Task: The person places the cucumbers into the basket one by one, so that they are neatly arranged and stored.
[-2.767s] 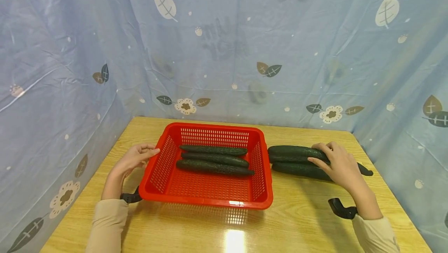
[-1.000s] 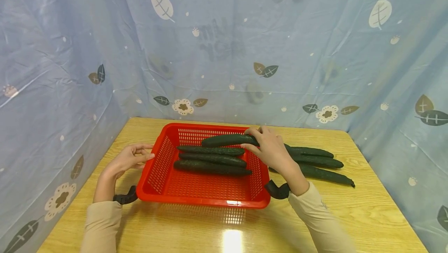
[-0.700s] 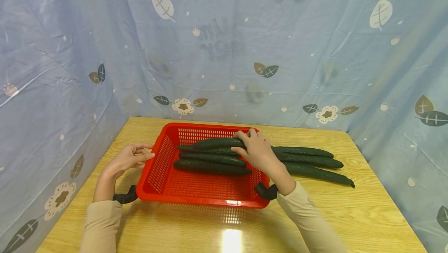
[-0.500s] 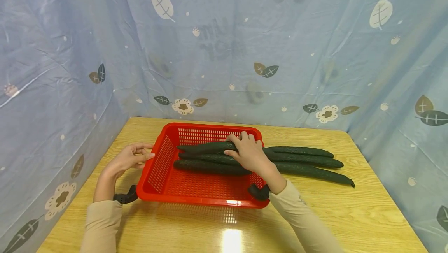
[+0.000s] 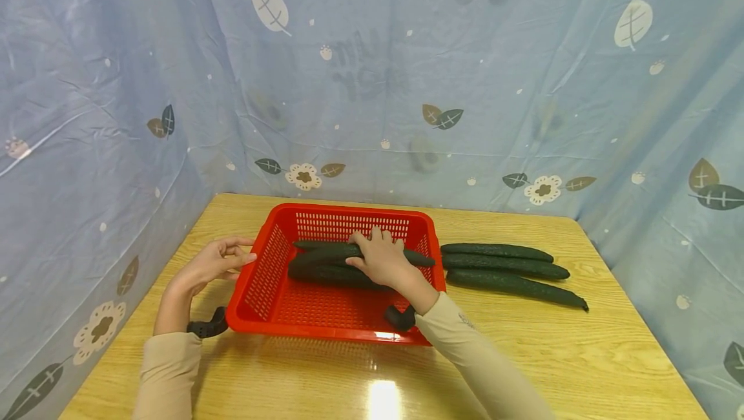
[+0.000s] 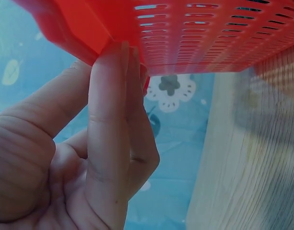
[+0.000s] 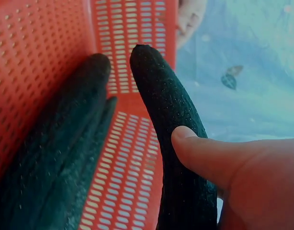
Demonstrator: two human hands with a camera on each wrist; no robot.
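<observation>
Pale blue cloth [image 5: 372, 84] hangs before me and down both sides of the frame, creased at the left and falling in soft folds at the right. I see a white leaf [image 5: 270, 8] printed at the upper left and a cream flower [image 5: 542, 190] right of centre. Yellowish wood grain covers the surface [image 5: 558, 362] below me, where a bright reflection [image 5: 385, 400] gleams at the bottom centre.
</observation>
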